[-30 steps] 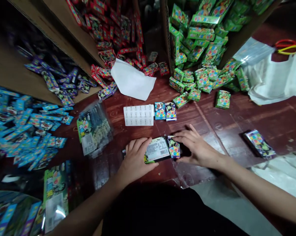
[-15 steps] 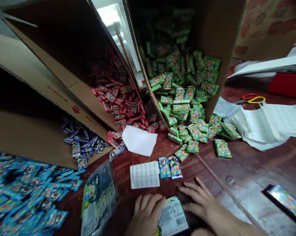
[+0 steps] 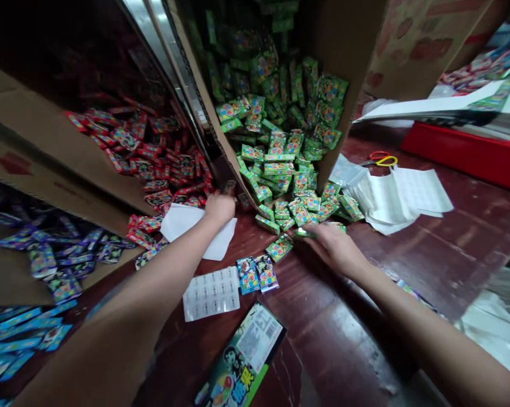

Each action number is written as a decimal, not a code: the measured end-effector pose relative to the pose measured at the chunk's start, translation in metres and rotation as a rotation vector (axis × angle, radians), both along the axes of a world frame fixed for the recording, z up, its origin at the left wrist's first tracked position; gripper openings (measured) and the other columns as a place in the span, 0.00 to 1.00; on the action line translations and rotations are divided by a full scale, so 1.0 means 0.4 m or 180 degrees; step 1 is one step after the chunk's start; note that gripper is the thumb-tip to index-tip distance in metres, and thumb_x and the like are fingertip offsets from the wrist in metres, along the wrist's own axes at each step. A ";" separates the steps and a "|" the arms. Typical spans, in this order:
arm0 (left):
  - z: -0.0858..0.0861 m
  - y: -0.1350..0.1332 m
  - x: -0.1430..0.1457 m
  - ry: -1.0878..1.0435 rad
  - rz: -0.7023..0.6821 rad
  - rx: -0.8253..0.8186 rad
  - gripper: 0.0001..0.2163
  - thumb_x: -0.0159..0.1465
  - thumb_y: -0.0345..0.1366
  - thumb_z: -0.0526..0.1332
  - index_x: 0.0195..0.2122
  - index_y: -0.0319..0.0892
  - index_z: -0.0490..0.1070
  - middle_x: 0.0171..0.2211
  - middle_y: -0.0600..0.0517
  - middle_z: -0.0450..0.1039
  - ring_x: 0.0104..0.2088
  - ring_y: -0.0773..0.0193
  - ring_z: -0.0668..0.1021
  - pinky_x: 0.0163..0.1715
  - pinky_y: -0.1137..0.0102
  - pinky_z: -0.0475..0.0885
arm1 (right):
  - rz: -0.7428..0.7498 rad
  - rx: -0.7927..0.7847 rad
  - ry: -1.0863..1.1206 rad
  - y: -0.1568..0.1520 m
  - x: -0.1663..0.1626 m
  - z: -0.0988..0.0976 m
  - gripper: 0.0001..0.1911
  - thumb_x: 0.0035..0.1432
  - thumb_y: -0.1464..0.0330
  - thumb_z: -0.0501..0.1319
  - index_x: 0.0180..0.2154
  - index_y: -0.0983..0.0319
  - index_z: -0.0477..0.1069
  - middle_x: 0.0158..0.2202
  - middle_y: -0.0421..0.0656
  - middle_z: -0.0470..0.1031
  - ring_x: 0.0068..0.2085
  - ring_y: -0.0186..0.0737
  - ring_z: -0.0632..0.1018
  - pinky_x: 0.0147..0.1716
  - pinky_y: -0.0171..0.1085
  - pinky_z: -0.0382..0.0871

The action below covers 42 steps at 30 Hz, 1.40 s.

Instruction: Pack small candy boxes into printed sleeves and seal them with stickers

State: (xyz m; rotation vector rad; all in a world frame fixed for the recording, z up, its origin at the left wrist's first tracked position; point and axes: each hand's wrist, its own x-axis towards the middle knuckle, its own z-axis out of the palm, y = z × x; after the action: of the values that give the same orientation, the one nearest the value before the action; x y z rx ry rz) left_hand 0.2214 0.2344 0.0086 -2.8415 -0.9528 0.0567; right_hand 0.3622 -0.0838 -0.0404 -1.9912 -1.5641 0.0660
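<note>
My left hand (image 3: 219,208) reaches over a white paper sheet (image 3: 218,243) to the edge of the red candy packet pile (image 3: 165,164). Its fingers are curled at a small dark red candy packet (image 3: 230,186) and are partly hidden. My right hand (image 3: 333,246) pinches a small green candy packet (image 3: 304,232) in front of the green packet pile (image 3: 275,164). Nearer to me lie a blue candy packet (image 3: 248,275) and a purple candy packet (image 3: 266,272), side by side, beside a sticker sheet (image 3: 212,294). A black and green printed package (image 3: 242,362) lies flat at the front.
Cardboard boxes (image 3: 352,68) tipped on their sides spill packets onto the dark red table (image 3: 335,328). Purple packets (image 3: 68,254) and blue packets (image 3: 26,333) lie at left. Scissors (image 3: 382,159), white sheets (image 3: 399,198) and a red box (image 3: 462,155) are at right.
Both hands have left the printed package and reached forward, the left to the red packets, the right to the green ones. The package now lies slanted, and the view has shifted right.
</note>
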 end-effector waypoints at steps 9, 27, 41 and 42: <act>-0.056 0.004 -0.039 0.0504 -0.0423 0.0023 0.28 0.64 0.42 0.59 0.66 0.46 0.62 0.59 0.37 0.69 0.58 0.40 0.69 0.54 0.53 0.63 | 0.0056 -0.0707 0.1268 -0.170 -0.005 -0.044 0.25 0.67 0.51 0.56 0.57 0.58 0.72 0.51 0.49 0.77 0.51 0.51 0.78 0.54 0.50 0.71; -0.051 -0.024 0.010 0.0318 0.0063 -0.0011 0.23 0.65 0.37 0.54 0.60 0.38 0.69 0.55 0.32 0.72 0.53 0.39 0.74 0.49 0.52 0.68 | -0.0899 -0.1622 0.0739 -0.227 -0.079 0.044 0.31 0.70 0.47 0.40 0.40 0.60 0.72 0.37 0.49 0.78 0.39 0.46 0.81 0.38 0.38 0.69; 0.018 -0.549 -0.216 -0.2141 -0.0245 -0.3445 0.14 0.68 0.41 0.60 0.53 0.47 0.74 0.50 0.49 0.77 0.45 0.61 0.81 0.48 0.64 0.77 | 0.0033 -0.1129 0.0066 -0.313 -0.023 0.029 0.44 0.55 0.41 0.63 0.63 0.60 0.60 0.58 0.56 0.72 0.55 0.58 0.75 0.52 0.52 0.70; -0.011 -0.606 -0.211 -0.1962 -0.0314 -0.3655 0.13 0.69 0.39 0.59 0.53 0.47 0.74 0.51 0.48 0.77 0.46 0.61 0.81 0.49 0.64 0.77 | 0.0414 -0.1075 0.0039 -0.320 -0.032 0.028 0.47 0.54 0.42 0.65 0.66 0.60 0.57 0.61 0.56 0.69 0.58 0.59 0.72 0.55 0.54 0.68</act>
State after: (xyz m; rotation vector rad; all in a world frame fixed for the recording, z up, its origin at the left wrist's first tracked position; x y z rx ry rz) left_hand 0.1370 -0.0078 0.0042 -4.1053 -1.1110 -0.4567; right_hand 0.3496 -0.2116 -0.0290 -2.1293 -1.7666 0.4184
